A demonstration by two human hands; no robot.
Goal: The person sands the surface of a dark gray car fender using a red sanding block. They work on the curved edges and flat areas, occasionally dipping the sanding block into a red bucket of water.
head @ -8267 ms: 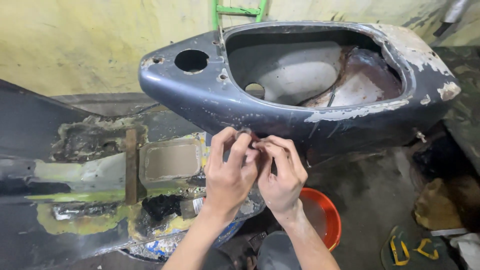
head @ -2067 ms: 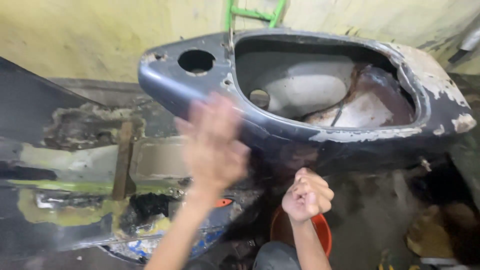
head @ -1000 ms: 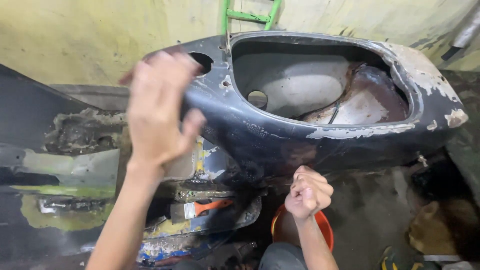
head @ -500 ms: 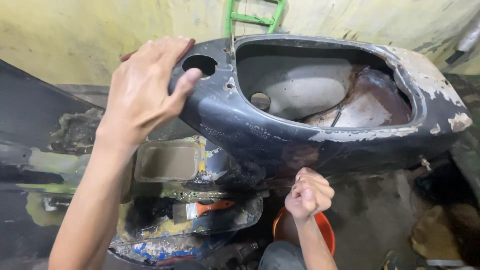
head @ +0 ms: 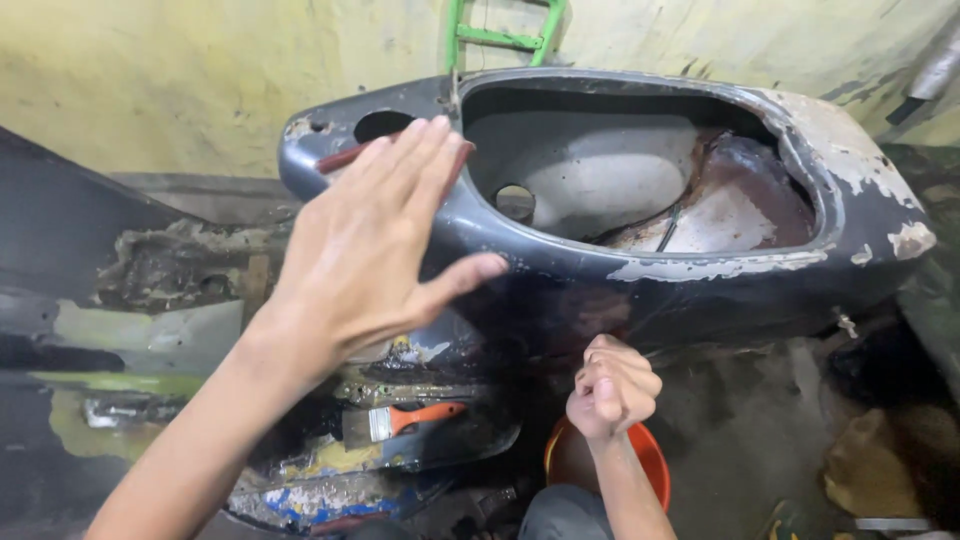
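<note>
Two bare hands at work, nearest first. Low in the middle, right hand [head: 612, 385] curled into a tight fist just above an orange bucket [head: 645, 470]; impossible to tell whether anything sits inside that fist. Beside it to the left, a paintbrush [head: 400, 420] with an orange handle, lying untouched on a paint-smeared tray [head: 300, 480].

Higher up, left hand [head: 370, 250] spread flat, fingers straight and together, thumb out, not clenched on anything. Under the fingertips, a reddish-brown sheet [head: 340, 158], probably sandpaper, pressed against the near end of a dark grey scooter shell [head: 700, 290], right by its round hole [head: 380, 125].

Shell resting on its side across the middle of the view, hollow facing out. Judging by the surface, far from finished: flaked white patches along the rim and at the right end, rust-brown stains inside, dull scuffed paint around the hole where the hand lies. No fresh paint to be seen anywhere on it.

Behind all that, a green ladder [head: 500, 35] against a yellow wall [head: 200, 70].
</note>
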